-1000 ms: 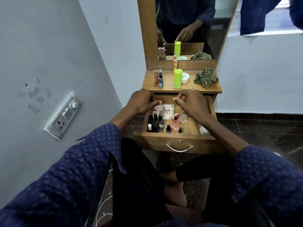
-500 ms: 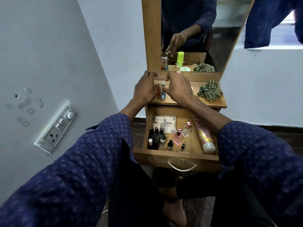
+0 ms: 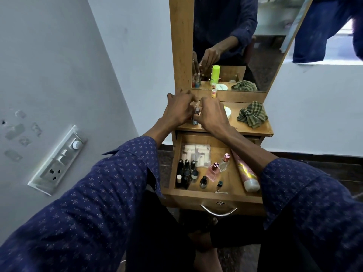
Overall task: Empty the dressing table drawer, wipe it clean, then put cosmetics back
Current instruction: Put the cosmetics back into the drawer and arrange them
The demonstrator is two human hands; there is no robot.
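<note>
No label or lettering on any cosmetics is legible.

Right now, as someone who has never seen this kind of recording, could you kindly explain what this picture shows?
No machine here: a person wears a camera on the head, looking down at their own arms. The left hand and right hand meet around a small bottle standing on the dressing table top; whose grip holds it is unclear. A checked cloth lies there too. Below, the open drawer holds nail polish bottles, a pink perfume bottle and a tube. The mirror reflects the scene.
</note>
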